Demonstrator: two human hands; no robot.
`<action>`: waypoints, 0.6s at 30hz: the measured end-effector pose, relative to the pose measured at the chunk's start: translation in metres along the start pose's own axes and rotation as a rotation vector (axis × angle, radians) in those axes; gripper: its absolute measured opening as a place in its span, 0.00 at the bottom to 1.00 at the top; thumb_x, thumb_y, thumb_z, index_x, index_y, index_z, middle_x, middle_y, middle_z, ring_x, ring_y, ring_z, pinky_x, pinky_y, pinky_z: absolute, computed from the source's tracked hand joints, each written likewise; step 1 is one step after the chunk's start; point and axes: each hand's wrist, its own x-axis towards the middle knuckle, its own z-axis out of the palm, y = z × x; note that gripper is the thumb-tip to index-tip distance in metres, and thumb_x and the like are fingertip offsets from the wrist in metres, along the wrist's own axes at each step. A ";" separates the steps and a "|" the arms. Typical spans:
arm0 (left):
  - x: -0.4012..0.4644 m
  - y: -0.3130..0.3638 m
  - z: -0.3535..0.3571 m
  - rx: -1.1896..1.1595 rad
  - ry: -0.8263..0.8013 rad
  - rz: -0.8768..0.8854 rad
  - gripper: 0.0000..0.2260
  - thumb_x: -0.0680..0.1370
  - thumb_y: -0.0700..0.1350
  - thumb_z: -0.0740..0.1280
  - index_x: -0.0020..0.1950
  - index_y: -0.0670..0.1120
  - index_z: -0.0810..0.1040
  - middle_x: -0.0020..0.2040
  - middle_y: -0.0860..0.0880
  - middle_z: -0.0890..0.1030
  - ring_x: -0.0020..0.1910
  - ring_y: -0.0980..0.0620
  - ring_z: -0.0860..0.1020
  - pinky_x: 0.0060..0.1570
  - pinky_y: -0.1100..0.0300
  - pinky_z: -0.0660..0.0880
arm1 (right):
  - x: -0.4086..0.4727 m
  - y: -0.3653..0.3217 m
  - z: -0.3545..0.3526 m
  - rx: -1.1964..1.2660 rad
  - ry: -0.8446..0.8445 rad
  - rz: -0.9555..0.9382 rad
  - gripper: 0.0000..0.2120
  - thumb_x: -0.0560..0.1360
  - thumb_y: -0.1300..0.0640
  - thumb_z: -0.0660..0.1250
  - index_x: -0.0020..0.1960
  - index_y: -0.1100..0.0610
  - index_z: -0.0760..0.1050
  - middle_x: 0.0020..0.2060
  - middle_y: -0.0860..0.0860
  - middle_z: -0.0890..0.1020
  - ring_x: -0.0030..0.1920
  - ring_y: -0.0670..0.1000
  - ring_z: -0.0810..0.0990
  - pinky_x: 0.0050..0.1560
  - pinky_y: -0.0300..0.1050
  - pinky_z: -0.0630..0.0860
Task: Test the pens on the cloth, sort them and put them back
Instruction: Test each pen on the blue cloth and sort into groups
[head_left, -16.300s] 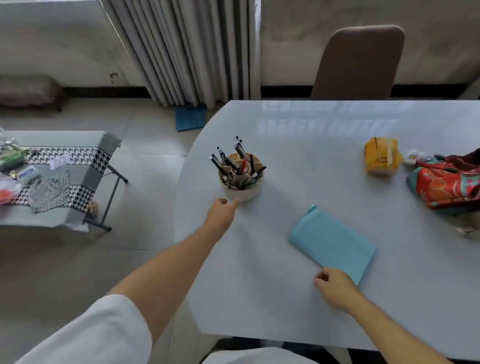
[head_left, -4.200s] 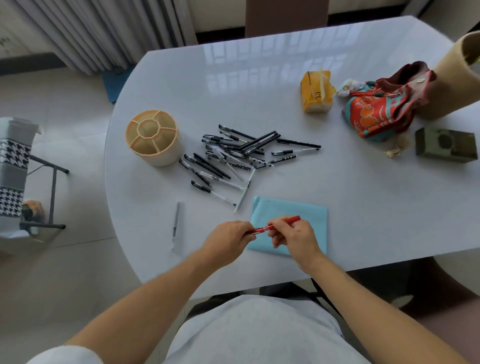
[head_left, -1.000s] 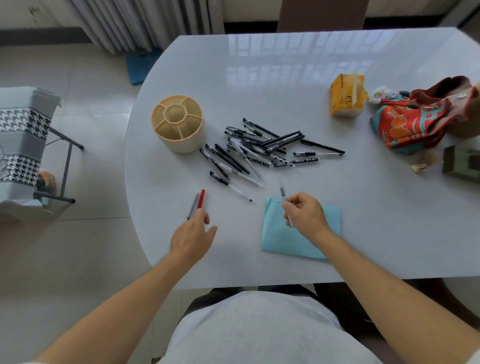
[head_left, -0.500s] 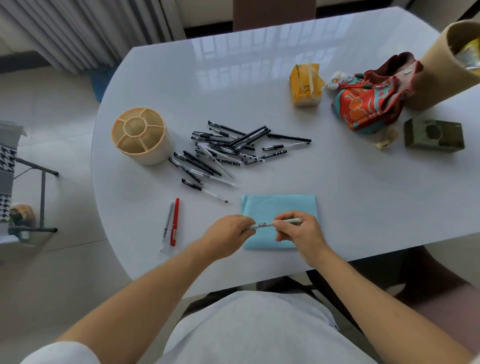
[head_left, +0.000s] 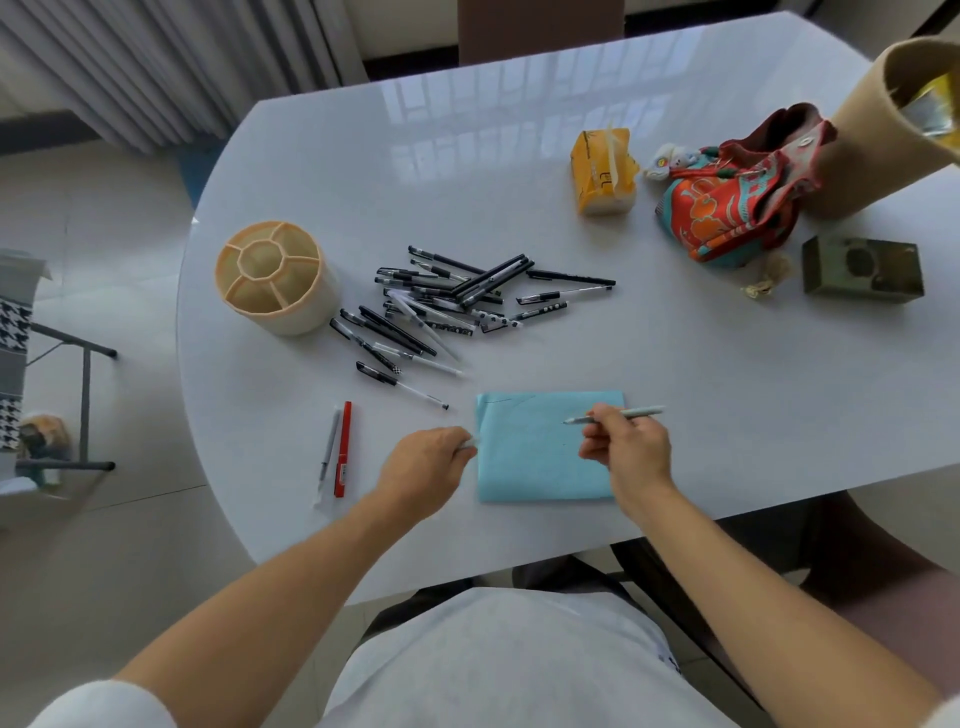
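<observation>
Seen from the head camera, looking down: a person sits at a glossy white tabletop (head_left: 519, 156) with both bare forearms reaching forward.

A folded light blue cloth (head_left: 535, 467) lies flat near the front edge, between the two hands. The right hand (head_left: 626, 447) is over the cloth's right side, its grip closed on a pale green pen (head_left: 631, 414) pinched between thumb and fingers. The pen lies nearly level, its uncapped tip pointing left above the cloth; whether the tip touches the fabric cannot be told. A faint dark line shows near the cloth's top edge and a small mark near its middle.

The left hand (head_left: 428, 465) sits just beside the cloth's left edge, its grip closed around a small pale piece (head_left: 470, 442), probably the pen's cap, which pokes out past the fingers.

Left of that hand, a grey pen (head_left: 328, 449) and a red pen (head_left: 343, 447) lie side by side, pointing away from the person.

Farther back, a loose pile of black and clear pens (head_left: 457, 301) is scattered mid-table. Just to its left stands a beige round pen holder (head_left: 275, 283), upright, its divided compartments empty.

At the back right are a yellow tissue pack (head_left: 602, 174), a red and teal patterned pouch (head_left: 727, 208), a dark green box (head_left: 860, 273) and a tan cardboard tube (head_left: 878, 130).
</observation>
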 end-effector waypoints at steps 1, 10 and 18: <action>-0.002 -0.009 -0.002 0.008 0.019 -0.007 0.11 0.82 0.49 0.63 0.41 0.46 0.75 0.36 0.50 0.77 0.35 0.46 0.75 0.35 0.54 0.66 | 0.008 -0.004 -0.007 -0.024 -0.003 -0.010 0.07 0.77 0.62 0.70 0.41 0.64 0.82 0.30 0.55 0.82 0.29 0.53 0.78 0.28 0.44 0.79; 0.017 0.007 0.025 0.004 -0.093 0.299 0.10 0.82 0.48 0.65 0.53 0.44 0.82 0.65 0.45 0.80 0.70 0.47 0.73 0.68 0.54 0.70 | 0.023 0.014 0.026 -0.441 -0.153 -0.306 0.07 0.77 0.60 0.69 0.45 0.49 0.82 0.38 0.50 0.87 0.36 0.51 0.86 0.41 0.45 0.82; 0.013 0.000 0.036 0.054 -0.152 0.240 0.12 0.83 0.51 0.63 0.58 0.45 0.81 0.75 0.49 0.71 0.76 0.50 0.65 0.71 0.53 0.65 | 0.029 0.028 0.029 -0.812 -0.135 -0.570 0.01 0.76 0.56 0.69 0.46 0.52 0.78 0.31 0.47 0.81 0.32 0.49 0.80 0.36 0.45 0.76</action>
